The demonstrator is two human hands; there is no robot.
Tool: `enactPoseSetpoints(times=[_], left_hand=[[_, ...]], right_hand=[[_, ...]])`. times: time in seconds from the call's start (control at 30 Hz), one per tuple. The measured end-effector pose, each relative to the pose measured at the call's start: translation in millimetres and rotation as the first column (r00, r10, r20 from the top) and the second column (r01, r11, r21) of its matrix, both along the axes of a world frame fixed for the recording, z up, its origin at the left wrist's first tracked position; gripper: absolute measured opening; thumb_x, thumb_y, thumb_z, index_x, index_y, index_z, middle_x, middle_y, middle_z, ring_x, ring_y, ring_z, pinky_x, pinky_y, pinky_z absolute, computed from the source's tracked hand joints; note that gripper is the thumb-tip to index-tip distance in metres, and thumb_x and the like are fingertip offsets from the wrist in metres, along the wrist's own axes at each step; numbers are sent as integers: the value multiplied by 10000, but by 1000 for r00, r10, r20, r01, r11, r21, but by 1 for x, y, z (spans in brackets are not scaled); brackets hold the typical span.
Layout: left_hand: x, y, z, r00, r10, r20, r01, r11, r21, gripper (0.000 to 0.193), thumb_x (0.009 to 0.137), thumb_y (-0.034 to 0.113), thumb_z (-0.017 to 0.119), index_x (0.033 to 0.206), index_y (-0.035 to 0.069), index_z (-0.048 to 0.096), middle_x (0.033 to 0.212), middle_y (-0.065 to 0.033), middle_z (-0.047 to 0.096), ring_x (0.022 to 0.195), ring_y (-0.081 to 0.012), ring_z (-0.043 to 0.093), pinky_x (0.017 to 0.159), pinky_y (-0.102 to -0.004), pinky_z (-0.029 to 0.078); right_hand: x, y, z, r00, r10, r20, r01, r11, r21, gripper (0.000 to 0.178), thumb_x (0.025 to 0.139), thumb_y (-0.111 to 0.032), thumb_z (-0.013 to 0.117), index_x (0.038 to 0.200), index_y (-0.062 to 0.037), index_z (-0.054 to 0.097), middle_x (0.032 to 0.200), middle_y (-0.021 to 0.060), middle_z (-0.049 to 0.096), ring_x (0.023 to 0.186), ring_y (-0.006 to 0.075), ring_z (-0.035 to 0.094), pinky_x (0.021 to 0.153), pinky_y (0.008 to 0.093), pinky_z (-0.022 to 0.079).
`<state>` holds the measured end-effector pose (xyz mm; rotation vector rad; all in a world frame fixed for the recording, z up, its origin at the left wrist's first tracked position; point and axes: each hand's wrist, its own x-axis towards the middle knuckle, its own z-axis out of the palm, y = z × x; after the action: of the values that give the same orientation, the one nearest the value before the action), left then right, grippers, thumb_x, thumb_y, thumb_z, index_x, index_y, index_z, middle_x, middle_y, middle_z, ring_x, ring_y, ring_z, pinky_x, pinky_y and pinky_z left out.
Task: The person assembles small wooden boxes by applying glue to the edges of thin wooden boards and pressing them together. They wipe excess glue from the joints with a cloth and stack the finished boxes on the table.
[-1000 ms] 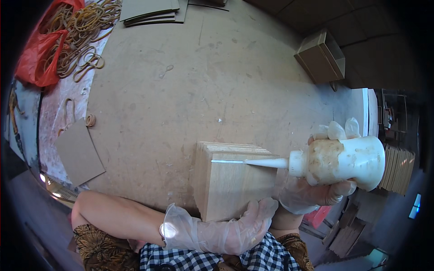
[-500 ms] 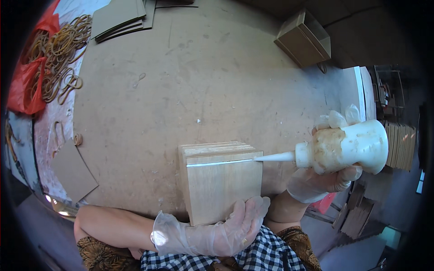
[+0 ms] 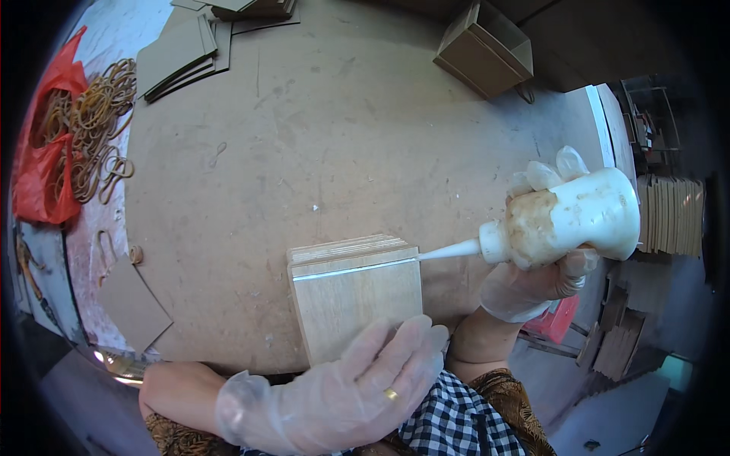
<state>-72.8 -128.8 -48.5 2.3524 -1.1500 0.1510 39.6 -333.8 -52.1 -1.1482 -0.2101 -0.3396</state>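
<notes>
My right hand (image 3: 536,285), in a clear glove, grips a white squeeze bottle (image 3: 582,213) crusted with brown residue. Its long nozzle points left, with the tip at the right end of a white glue line (image 3: 353,267) that runs across the top panel close to its far edge. That panel lies on a stack of thin wooden panels (image 3: 365,296) in front of me. My left hand (image 3: 342,395), gloved too and wearing a ring, rests its outstretched fingers by the stack's near edge; whether they touch the wood I cannot tell.
A brown worktable (image 3: 251,205) holds the stack. Brown boards (image 3: 179,57) lie at far left, and another board (image 3: 135,304) at near left. Rubber bands (image 3: 95,114) spill from a red plastic bag (image 3: 47,186). An open wooden box (image 3: 483,57) stands at far right.
My left hand has loosened from the near edge of the stack, its fingers straighter. The bottle's tip stays at the glue line's right end. The whole view has shifted slightly.
</notes>
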Motion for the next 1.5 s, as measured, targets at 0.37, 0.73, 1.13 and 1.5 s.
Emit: enactPoseSetpoints(times=[0.37, 0.73, 1.13, 1.5], left_hand=[[27, 52, 17, 874, 189, -448, -161, 982, 101, 1267, 446, 435, 905, 1507, 122, 286, 1538, -333, 230, 1389, -534, 293, 1073, -625, 301], [17, 63, 26, 856, 253, -451, -330, 939, -101, 1153, 554, 234, 886, 1525, 88, 281, 1512, -289, 286, 1373, -483, 324, 1108, -615, 252], [0, 137, -7, 698, 639, -324, -619, 765, 178, 1149, 572, 302, 843, 1520, 14, 259, 1567, -193, 293, 1475, -377, 195, 1202, -461, 155], [4, 108, -15, 822, 322, -470, -400, 913, -75, 1353, 543, 603, 821, 1536, -9, 136, 1599, -236, 160, 1484, -446, 87, 1201, -510, 99]], right_hand=[[16, -26, -2, 995, 81, 52, -79, 996, -41, 957, 756, -353, 819, 1382, 142, 292, 1263, 364, 510, 1016, 417, 656, 758, 457, 619], [31, -6, -16, 994, -109, -9, 109, 972, 206, 850, 816, -489, 749, 1428, -52, 353, 1340, 221, 516, 1220, 435, 546, 950, 596, 535], [-11, 51, -11, 978, 187, -89, -192, 980, -58, 1032, 757, -591, 751, 1443, 34, 299, 1296, 243, 571, 1124, 314, 626, 964, 415, 529], [-19, 70, -13, 989, 125, -83, -138, 975, -176, 1021, 726, -637, 749, 1434, -33, 328, 1303, 173, 558, 1186, 277, 585, 1007, 422, 499]])
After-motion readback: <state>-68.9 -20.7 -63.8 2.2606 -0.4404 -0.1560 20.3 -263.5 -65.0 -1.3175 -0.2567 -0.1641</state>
